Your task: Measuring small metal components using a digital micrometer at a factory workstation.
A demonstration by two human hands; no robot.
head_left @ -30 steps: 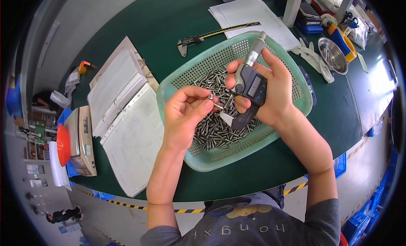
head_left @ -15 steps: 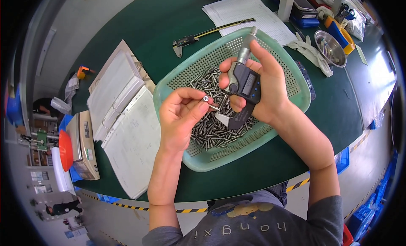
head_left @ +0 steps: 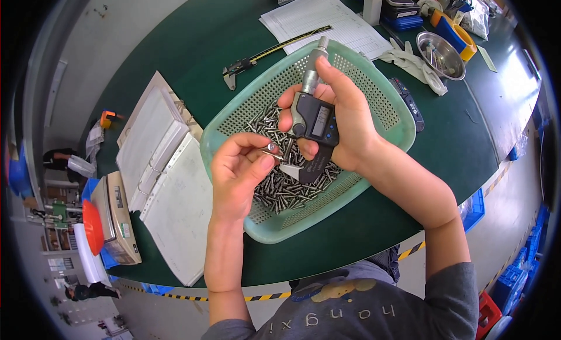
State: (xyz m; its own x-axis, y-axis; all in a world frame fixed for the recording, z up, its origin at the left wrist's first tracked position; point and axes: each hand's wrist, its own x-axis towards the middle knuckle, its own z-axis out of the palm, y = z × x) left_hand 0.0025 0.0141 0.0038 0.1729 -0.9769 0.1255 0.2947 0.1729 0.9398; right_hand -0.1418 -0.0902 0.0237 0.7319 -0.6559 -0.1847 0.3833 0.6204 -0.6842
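Note:
Between thumb and fingertips, my left hand [head_left: 235, 173] pinches a small metal screw [head_left: 270, 148], its round head facing up. Wrapped round a digital micrometer [head_left: 318, 115] is my right hand [head_left: 350, 121], thumb on the silver thimble near the top. The micrometer's frame points down, and its open jaw lies just right of the screw's tip. Whether the screw touches the jaw I cannot tell. Both hands are above a green perforated plastic basket [head_left: 266, 233], where a heap of similar metal screws [head_left: 286, 191] lies.
Left of the basket lies an open ring binder [head_left: 178, 205], with a weighing scale [head_left: 117, 217] beyond it. A caliper [head_left: 251, 60] and printed sheets [head_left: 321, 24] are behind the basket. At the right back are white gloves [head_left: 415, 65], a metal bowl [head_left: 441, 54] and a tape dispenser [head_left: 456, 36].
The whole view has shifted, so the basket and hands appear further left. The screw has tilted slightly in my left fingertips beside the micrometer's jaw. Both grips stay the same.

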